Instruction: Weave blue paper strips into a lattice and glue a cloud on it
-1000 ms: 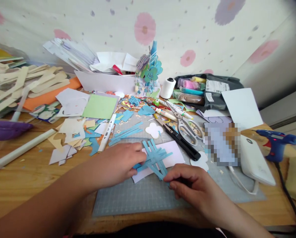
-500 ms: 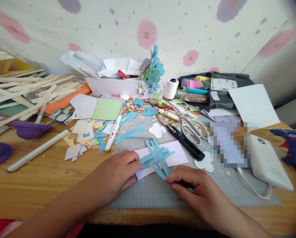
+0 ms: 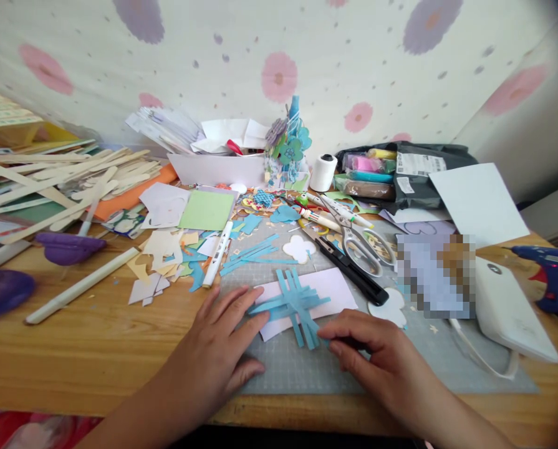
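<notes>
Blue paper strips (image 3: 293,298) cross one another in a loose weave on top of a pale lilac paper piece (image 3: 337,288). My left hand (image 3: 225,340) lies with fingers spread at the weave's left side, its fingertips on or beside the strip ends and the paper's left edge. At the lower right, my right hand (image 3: 370,349) pinches the end of one blue strip between thumb and forefinger. That strip runs diagonally up into the weave. Several loose blue strips (image 3: 250,254) rest on the grey cutting mat (image 3: 302,374) behind the weave.
A black utility knife (image 3: 353,271) and silver scissors (image 3: 360,243) lie just behind the paper. White flower cutouts (image 3: 299,249) sit nearby. A white marker (image 3: 217,254) and paper scraps are on the left. A white power bank (image 3: 512,308) and blue glue gun (image 3: 552,268) stand right.
My left hand has opened its fingers and shifted slightly down off the paper's left end. My right hand still pinches the strip, a little further right. The view has tilted slightly.
</notes>
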A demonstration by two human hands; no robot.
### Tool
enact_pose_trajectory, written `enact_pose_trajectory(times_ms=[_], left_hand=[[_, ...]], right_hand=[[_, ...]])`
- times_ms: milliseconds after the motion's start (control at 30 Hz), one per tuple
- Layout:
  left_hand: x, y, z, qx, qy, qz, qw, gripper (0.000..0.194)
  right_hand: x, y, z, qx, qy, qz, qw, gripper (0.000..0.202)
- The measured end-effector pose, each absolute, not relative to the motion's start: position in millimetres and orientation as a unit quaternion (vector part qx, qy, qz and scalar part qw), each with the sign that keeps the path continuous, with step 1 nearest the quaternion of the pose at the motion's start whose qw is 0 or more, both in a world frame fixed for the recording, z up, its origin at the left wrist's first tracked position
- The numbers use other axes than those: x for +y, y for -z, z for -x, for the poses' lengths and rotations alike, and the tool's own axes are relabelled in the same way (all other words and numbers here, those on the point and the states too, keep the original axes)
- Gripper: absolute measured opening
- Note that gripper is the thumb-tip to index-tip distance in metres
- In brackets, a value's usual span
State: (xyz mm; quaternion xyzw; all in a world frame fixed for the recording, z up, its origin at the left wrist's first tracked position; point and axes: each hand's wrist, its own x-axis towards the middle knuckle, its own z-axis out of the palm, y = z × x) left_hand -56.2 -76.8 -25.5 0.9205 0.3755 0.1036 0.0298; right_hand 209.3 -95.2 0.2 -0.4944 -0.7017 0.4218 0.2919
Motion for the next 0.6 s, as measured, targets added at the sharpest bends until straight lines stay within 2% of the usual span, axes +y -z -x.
enact_pose_trajectory(times_ms=[133, 367, 600], left_hand=[[-90, 27, 61, 0.374, -0.152, -0.912, 0.071, 0.031], [-80, 25, 65, 0.328, -0.164, -0.928, 0.071, 0.04], [-73, 24, 56, 0.323, -0.171, -0.929, 0.059, 0.026]], right_hand=[[-101, -6, -207, -0.703, -0.451, 0.485, 0.26, 0.018], [-104, -4, -210, -0.714, -0.459, 0.483, 0.216, 0.022], [-102, 0, -222, -0.717, -0.443, 0.494, 0.212, 0.023]])
